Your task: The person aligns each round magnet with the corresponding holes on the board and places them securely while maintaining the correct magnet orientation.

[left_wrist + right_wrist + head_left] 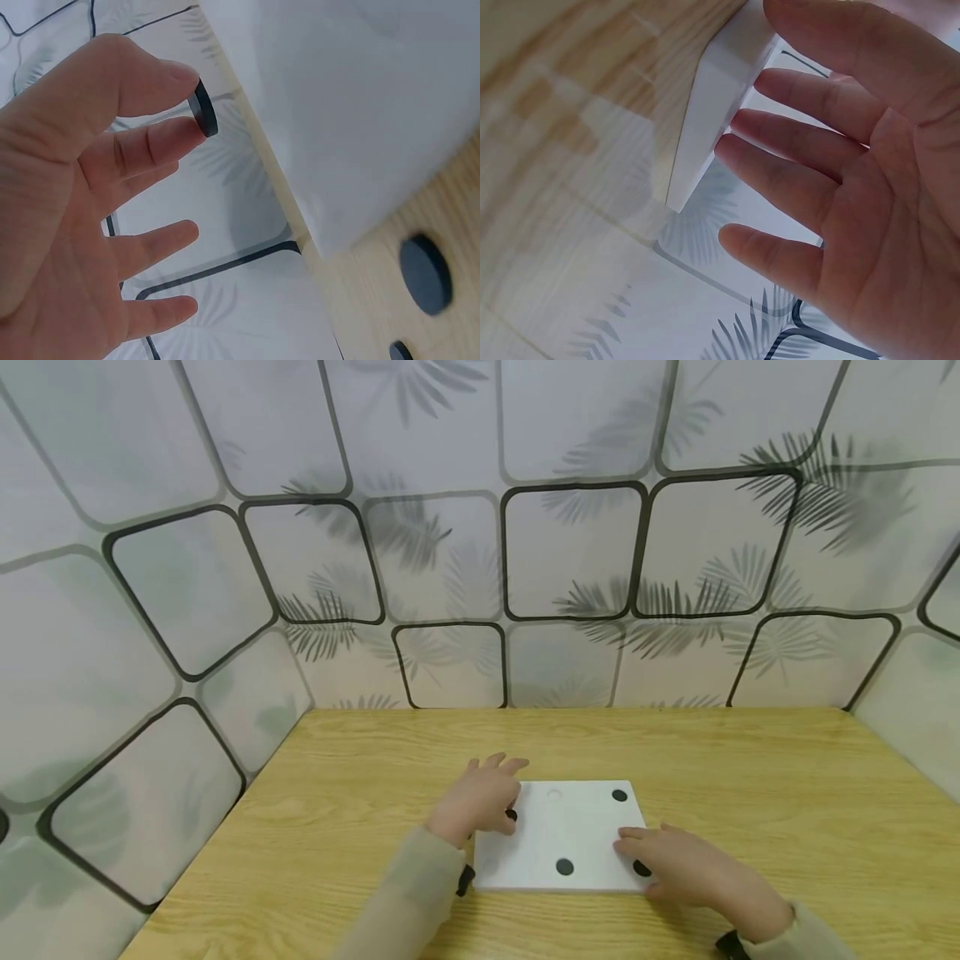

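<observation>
A flat white board (558, 831) lies on the wooden table, with black discs on its top. My left hand (480, 802) is over the board's left side and pinches one black disc (202, 109) between thumb and index finger; the other fingers are spread. My right hand (678, 864) rests at the board's right edge, fingers extended over the top and thumb near the front corner. Partly hidden under it is another black disc (642, 867). One disc (619, 795) sits near the far right corner, another disc (565, 867) near the front edge.
A faint round mark (554, 794) shows near the board's far edge. In the left wrist view, a black disc (426, 274) and a smaller-looking disc (401, 350) lie on the wood beside the board. Patterned walls (450, 560) with leaf prints border the wooden table (300, 827).
</observation>
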Available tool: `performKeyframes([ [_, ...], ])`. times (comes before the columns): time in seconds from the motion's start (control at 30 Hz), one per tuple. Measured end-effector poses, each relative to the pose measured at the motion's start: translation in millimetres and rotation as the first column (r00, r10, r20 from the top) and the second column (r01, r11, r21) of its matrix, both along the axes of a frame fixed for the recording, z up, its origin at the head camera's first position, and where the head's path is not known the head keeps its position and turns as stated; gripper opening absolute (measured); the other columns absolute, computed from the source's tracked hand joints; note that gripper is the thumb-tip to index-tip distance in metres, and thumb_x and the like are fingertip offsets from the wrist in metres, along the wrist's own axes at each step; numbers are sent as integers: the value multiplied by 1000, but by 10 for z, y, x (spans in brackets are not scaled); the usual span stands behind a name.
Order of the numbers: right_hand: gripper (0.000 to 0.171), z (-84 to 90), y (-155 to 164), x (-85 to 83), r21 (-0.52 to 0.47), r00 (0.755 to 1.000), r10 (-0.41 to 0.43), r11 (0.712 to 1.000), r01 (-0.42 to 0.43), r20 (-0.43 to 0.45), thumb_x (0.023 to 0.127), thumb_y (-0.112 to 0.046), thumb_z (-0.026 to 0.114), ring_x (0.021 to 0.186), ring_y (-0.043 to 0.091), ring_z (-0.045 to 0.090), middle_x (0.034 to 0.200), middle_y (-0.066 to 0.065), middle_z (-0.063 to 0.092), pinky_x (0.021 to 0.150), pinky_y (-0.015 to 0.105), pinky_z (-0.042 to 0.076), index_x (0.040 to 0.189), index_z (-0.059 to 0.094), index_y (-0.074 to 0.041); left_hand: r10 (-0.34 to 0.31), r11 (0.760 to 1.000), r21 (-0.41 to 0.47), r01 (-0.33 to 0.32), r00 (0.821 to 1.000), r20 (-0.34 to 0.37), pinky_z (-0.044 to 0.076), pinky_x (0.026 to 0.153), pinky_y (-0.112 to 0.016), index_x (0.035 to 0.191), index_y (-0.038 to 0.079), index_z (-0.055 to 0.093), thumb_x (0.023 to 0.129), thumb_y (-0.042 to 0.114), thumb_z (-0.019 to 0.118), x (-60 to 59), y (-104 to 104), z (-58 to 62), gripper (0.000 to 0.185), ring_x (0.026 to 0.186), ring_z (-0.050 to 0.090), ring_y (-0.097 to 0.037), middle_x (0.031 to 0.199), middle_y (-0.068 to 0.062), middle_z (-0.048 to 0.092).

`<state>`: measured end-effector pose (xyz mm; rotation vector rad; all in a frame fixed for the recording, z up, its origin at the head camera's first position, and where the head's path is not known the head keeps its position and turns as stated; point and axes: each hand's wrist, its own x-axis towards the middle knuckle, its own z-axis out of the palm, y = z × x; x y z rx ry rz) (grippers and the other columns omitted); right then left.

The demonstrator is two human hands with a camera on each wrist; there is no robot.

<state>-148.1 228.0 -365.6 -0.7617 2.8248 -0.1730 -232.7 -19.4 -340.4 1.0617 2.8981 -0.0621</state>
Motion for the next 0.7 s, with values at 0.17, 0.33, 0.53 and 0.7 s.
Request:
performKeyframes([
  [0.17,48,8,-8,6,1,1000,-7,1000,7,-3,67,-11,74,110,28,48,119,13,53,91,49,32,111,57,-3,-11,1000,0,11,1000,3,25,94,-56,51,18,52,70,20,72,-38,117,29,27,126,25,-32,138,2,32],
  [0.33,48,15,-23,19,-3,999,-32,999,33,19,68,-11,73,111,28,47,120,12,52,92,48,31,112,57,-4,-14,1000,2,14,1000,15,24,94,-56,52,17,52,70,20,71,-65,210,23,26,127,24,-32,139,2,32],
  [0.53,48,11,-22,27,-7,999,-40,999,40,10,68,-10,73,111,28,47,120,13,52,92,49,31,112,57,-4,-18,1000,5,18,1000,15,22,95,-56,54,18,53,70,21,72,-107,322,27,25,128,22,-30,139,2,31],
  [0.7,47,14,-18,37,-9,1000,-22,1000,22,-10,67,-10,73,110,28,48,119,13,53,90,50,33,111,57,-3,-26,1000,4,26,1000,6,21,96,-56,54,18,53,71,22,71,-140,399,13,25,128,22,-30,139,2,31],
])
